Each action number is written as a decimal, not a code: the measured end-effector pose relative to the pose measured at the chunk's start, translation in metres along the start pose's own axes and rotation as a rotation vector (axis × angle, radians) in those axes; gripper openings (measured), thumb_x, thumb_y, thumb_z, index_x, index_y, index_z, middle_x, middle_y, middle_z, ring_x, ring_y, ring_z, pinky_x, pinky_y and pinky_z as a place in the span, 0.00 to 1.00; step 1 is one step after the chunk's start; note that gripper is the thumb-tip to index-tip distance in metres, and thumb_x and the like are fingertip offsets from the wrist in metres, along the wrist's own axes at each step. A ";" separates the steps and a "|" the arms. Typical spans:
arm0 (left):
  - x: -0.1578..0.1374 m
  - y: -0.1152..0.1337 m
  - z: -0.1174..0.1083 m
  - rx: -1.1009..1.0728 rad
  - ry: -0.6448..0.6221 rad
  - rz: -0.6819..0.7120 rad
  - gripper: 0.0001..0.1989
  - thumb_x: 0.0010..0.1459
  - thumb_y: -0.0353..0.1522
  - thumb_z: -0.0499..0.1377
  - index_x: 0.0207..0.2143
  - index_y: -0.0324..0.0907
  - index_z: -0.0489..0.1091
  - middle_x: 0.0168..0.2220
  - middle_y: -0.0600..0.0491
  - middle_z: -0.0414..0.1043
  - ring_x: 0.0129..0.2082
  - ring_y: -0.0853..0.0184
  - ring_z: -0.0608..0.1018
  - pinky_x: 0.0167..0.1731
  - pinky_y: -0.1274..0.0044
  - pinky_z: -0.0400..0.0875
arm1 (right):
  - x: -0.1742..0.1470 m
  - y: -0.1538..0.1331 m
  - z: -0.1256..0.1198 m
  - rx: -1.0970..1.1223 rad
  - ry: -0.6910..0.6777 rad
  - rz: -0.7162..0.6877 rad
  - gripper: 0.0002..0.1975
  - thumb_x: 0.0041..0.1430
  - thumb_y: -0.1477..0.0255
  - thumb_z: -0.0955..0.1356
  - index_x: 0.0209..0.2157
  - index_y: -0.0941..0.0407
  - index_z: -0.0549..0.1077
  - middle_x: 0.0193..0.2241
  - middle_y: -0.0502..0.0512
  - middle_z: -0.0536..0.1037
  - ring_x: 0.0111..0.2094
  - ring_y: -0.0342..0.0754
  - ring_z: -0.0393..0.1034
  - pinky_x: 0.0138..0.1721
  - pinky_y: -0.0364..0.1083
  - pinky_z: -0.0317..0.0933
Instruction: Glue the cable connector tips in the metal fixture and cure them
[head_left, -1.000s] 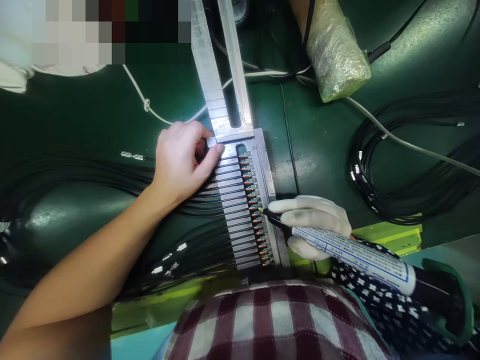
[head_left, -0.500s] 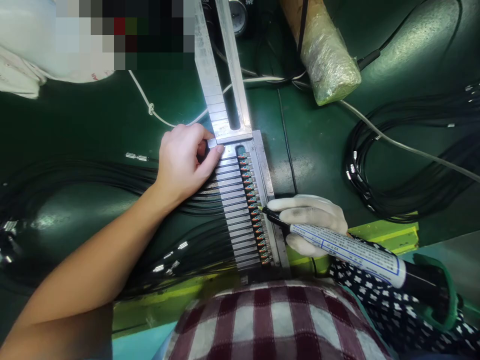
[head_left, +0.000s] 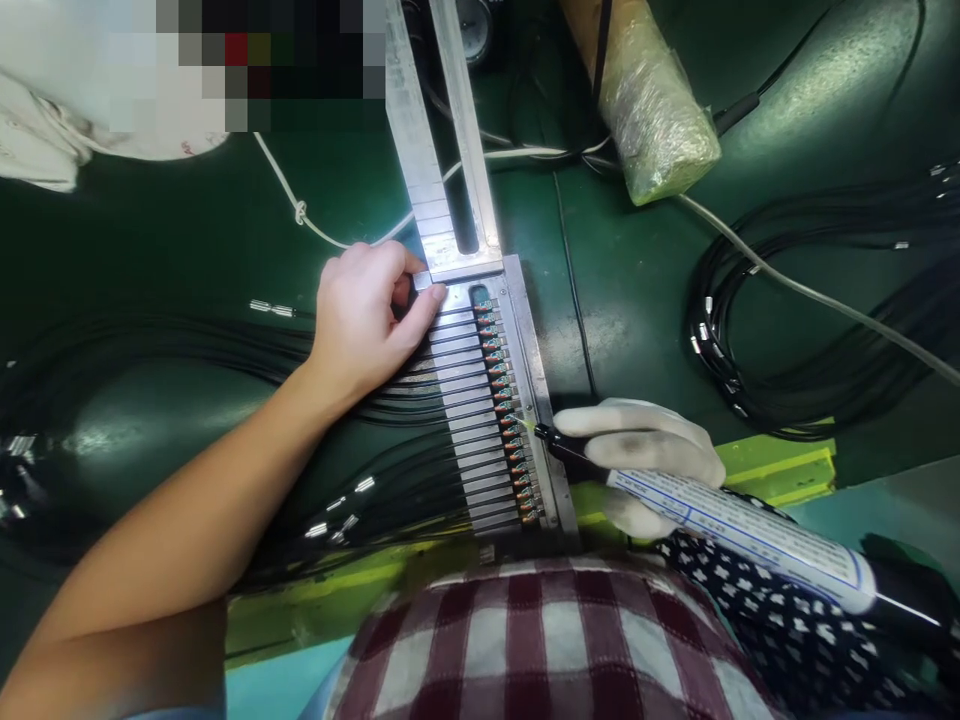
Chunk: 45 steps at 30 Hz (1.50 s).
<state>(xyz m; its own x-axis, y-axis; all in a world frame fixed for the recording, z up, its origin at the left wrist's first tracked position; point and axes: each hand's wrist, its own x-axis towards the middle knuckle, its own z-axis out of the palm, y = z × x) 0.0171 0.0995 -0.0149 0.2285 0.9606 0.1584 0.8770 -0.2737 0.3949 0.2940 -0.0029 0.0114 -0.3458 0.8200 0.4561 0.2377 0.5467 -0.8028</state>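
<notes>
In the head view my bare left hand [head_left: 367, 320] pinches the upper left corner of a slotted metal jig [head_left: 469, 390] between thumb and fingers. A row of black cables [head_left: 457, 412] lies across the jig, their ends wired to small circuit boards [head_left: 501, 380] along its right side. My right hand [head_left: 645, 450], in a white glove, is closed around a dispensing syringe [head_left: 739, 530] with a white printed label and black ends. Its thin yellowish tip [head_left: 525, 424] points left at the boards near the middle of the row; whether it touches them I cannot tell.
A long metal bar [head_left: 420, 180] runs upward from the jig. Above right lies a plastic-wrapped roll [head_left: 660, 120]. Coiled black cables [head_left: 720, 370] rest at right, more cables [head_left: 172, 340] at left. A knotted white cord [head_left: 300, 212] crosses the green table, which has a yellow edge [head_left: 315, 600].
My right hand and the dispensing syringe have shifted right and slightly down, the tip drawing back a little from the boards. My left hand keeps its hold on the jig.
</notes>
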 end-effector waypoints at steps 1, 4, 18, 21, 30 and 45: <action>0.000 0.000 0.000 0.002 -0.005 -0.001 0.07 0.61 0.39 0.57 0.34 0.47 0.65 0.26 0.55 0.65 0.35 0.63 0.74 0.39 0.68 0.67 | -0.002 0.001 0.002 0.018 0.017 -0.012 0.07 0.58 0.72 0.69 0.40 0.55 0.74 0.44 0.60 0.81 0.37 0.50 0.80 0.32 0.48 0.77; 0.000 0.000 -0.001 0.004 -0.009 -0.006 0.07 0.61 0.39 0.56 0.34 0.47 0.65 0.26 0.55 0.65 0.36 0.62 0.75 0.40 0.67 0.68 | -0.003 0.006 0.009 0.076 0.032 -0.067 0.11 0.54 0.75 0.71 0.41 0.59 0.75 0.42 0.64 0.81 0.37 0.51 0.80 0.31 0.47 0.76; 0.000 0.001 0.000 -0.057 0.015 -0.003 0.07 0.59 0.38 0.59 0.32 0.46 0.64 0.25 0.56 0.63 0.34 0.62 0.73 0.40 0.67 0.66 | 0.002 0.010 0.013 0.075 0.073 -0.062 0.13 0.55 0.76 0.70 0.44 0.54 0.75 0.42 0.59 0.82 0.36 0.50 0.80 0.30 0.46 0.78; 0.000 0.001 0.000 -0.055 0.013 -0.002 0.07 0.59 0.38 0.58 0.33 0.46 0.64 0.25 0.56 0.63 0.34 0.62 0.73 0.40 0.67 0.66 | 0.001 0.010 0.014 0.066 0.076 -0.047 0.11 0.55 0.75 0.71 0.42 0.55 0.76 0.42 0.58 0.82 0.36 0.49 0.80 0.30 0.45 0.77; 0.000 0.000 0.001 -0.063 0.015 0.002 0.08 0.58 0.39 0.58 0.33 0.45 0.64 0.25 0.56 0.62 0.33 0.62 0.71 0.40 0.68 0.64 | -0.005 0.011 0.013 0.072 0.064 -0.062 0.10 0.55 0.74 0.71 0.41 0.57 0.75 0.42 0.60 0.82 0.35 0.49 0.80 0.30 0.45 0.77; 0.000 -0.001 0.001 -0.047 0.036 0.027 0.08 0.59 0.38 0.59 0.33 0.45 0.64 0.25 0.56 0.63 0.32 0.63 0.71 0.39 0.68 0.65 | -0.001 0.011 0.014 0.075 0.101 -0.055 0.13 0.54 0.75 0.72 0.43 0.56 0.77 0.42 0.60 0.82 0.36 0.51 0.80 0.30 0.47 0.78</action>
<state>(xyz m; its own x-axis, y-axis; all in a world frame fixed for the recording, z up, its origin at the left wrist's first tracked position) 0.0169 0.0995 -0.0161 0.2358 0.9506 0.2021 0.8496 -0.3026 0.4321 0.2841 -0.0001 -0.0029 -0.2628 0.8038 0.5338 0.1511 0.5807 -0.8000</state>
